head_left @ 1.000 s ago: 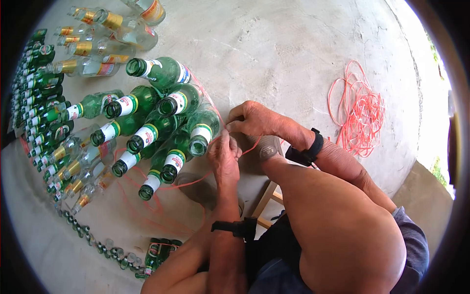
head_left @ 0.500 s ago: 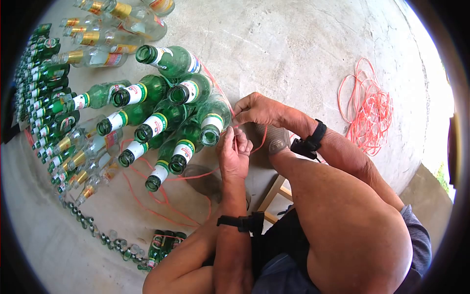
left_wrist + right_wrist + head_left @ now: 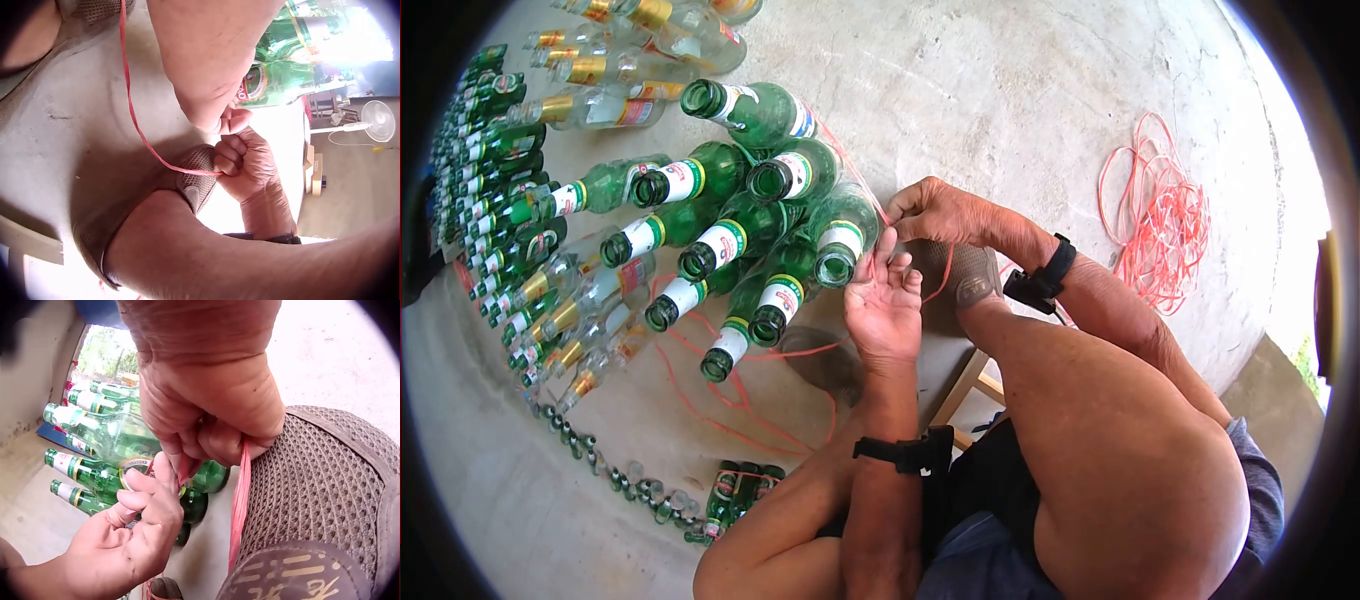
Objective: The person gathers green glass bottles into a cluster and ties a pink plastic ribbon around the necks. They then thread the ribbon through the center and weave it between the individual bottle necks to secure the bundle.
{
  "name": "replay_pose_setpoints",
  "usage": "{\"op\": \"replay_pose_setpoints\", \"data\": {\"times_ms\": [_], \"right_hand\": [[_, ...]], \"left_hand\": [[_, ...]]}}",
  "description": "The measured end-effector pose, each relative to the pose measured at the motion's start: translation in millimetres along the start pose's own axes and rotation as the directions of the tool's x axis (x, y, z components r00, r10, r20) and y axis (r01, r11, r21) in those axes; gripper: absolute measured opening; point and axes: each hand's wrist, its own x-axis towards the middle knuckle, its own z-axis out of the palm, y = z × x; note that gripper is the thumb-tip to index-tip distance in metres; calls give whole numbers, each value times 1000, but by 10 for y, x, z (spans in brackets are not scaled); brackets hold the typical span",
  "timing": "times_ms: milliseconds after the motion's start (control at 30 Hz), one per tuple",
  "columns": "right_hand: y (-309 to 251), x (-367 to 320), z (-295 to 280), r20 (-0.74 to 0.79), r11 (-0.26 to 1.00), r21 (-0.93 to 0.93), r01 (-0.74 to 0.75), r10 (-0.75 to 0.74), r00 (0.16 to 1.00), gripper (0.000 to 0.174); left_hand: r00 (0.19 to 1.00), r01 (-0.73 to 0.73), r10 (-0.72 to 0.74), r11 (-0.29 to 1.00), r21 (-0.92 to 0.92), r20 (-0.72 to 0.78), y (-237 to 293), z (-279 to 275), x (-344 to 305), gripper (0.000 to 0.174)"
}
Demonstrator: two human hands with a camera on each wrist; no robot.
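Several green bottles (image 3: 722,247) stand bunched together, with pink twine (image 3: 852,168) around their right side. My right hand (image 3: 940,216) pinches the twine beside the nearest bottle (image 3: 840,240); in the right wrist view, a strand (image 3: 240,509) hangs from the curled fingers of that hand (image 3: 212,409). My left hand (image 3: 884,316) is palm up just below, its fingers loosely bent and their tips close to the twine at the right hand. The left wrist view shows the left hand (image 3: 212,94) beside the right hand (image 3: 253,165), from which a strand (image 3: 140,134) trails.
A loose heap of pink twine (image 3: 1162,240) lies on the floor at the right. Clear bottles (image 3: 605,108) and many green ones (image 3: 492,190) stand at the left. Another small group (image 3: 722,495) is near the bottom. A shoe (image 3: 972,275) is close to the right hand.
My left hand has turned palm up and its fingers have uncurled. The right hand still holds the twine. In the head view, the bottles and both hands have shifted right and slightly up.
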Motion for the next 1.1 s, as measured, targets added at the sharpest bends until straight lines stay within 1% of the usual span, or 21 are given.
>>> {"op": "replay_pose_setpoints", "data": {"times_ms": [167,267,367,467,567,667,767,867,967,1067,1100], "right_hand": [[-44,-8,-21,21,1000,-29,-13,13,1000,23],[-90,-21,-22,27,1000,-28,3,-3,1000,25],[-102,-24,-19,35,1000,-26,-17,18,999,25],[-140,-34,-14,43,1000,-19,-19,20,999,23],[-153,-38,-28,63,999,-22,-33,35,997,22],[-189,-48,-22,69,999,-50,-12,16,997,17],[-212,-58,-14,72,999,-51,1,3,997,17],[-225,-59,-25,85,997,-81,-5,12,996,18],[-221,-63,-25,97,998,-60,-12,18,995,20],[-221,-63,-22,94,997,-72,-4,11,996,20],[-223,-65,-21,96,998,-63,-8,14,995,20]], "left_hand": [[999,-11,12,1000,-6,35,11,72,-52,67],[993,-116,107,974,194,57,-25,34,-25,57],[978,-130,175,937,325,-111,-55,131,-25,51],[960,-132,219,903,408,-175,-70,149,-9,49],[932,-116,285,822,558,-225,-77,187,-33,43],[868,-44,413,618,785,-276,-84,239,-10,37],[820,-136,537,518,844,-198,-116,143,47,31],[771,-184,601,525,831,-209,-116,196,60,29],[712,-228,668,509,830,-215,-176,186,93,27],[733,-224,658,475,851,-175,-180,179,83,25],[735,-221,654,484,847,-182,-183,193,74,24]]}}
